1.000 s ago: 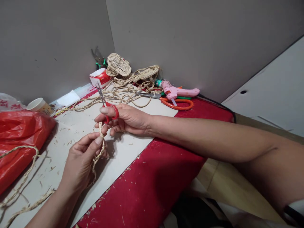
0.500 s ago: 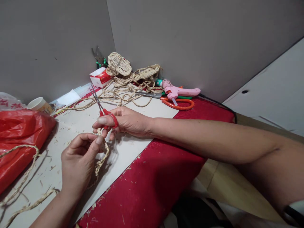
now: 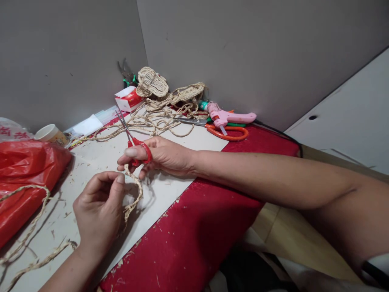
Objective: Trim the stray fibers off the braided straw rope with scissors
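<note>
My right hand [image 3: 152, 156] is closed round the red handles of small scissors [image 3: 138, 149], whose slim blades point up and away, slightly parted. Beneath the scissors, the top of a braided straw rope [image 3: 139, 194] meets the fingers of this hand, and the rope curves down behind my left hand [image 3: 101, 202]. Thumb and forefinger of my left hand are pinched together just left of the rope's top. Whatever lies between those fingertips, perhaps a thin strand, is too small to make out. The rope's lower part is hidden by the left hand.
A red plastic bag [image 3: 27, 174] and a paper cup [image 3: 51, 135] stand at left. Coiled straw rope [image 3: 158, 117] lies at the back, beside a pink glue gun [image 3: 231, 117] and orange-handled scissors [image 3: 227, 133]. Straw scraps litter the white board [image 3: 170, 190] on the red cloth [image 3: 179, 243].
My left hand has shifted a little left and down, away from the rope's top, so more of the rope shows. The right hand and scissors have barely moved.
</note>
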The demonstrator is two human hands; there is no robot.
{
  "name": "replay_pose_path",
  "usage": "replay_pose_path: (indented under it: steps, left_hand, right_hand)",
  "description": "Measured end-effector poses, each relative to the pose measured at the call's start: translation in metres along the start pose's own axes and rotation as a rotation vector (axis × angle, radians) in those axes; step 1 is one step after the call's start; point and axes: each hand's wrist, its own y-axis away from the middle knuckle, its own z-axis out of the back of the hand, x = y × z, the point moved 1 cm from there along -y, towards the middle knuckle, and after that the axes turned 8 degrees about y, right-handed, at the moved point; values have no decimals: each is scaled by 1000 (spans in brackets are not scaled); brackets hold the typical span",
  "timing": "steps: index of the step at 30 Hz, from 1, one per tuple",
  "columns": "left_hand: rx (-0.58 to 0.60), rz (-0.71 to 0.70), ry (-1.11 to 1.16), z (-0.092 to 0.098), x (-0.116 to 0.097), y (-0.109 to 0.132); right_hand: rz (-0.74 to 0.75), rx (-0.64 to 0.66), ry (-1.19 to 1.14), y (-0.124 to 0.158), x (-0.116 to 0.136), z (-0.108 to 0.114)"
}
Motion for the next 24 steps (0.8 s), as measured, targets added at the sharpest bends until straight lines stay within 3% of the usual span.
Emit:
replay_pose_path:
  steps: [5,12,16,24]
  left_hand:
    - [161,308,349,-4,3,-8]
    - [281,540,471,-8,5,-8]
    - [293,602,503,-7,4,-11]
    - [274,580,527,-4,-2,-11]
  right_hand:
    - [0,-41,-2,1,5,-1]
    - [21,-61,47,0,4,-2]
    - [37,-72,83,0,4,-1]
    - [-8,-107,122,-4,5,4]
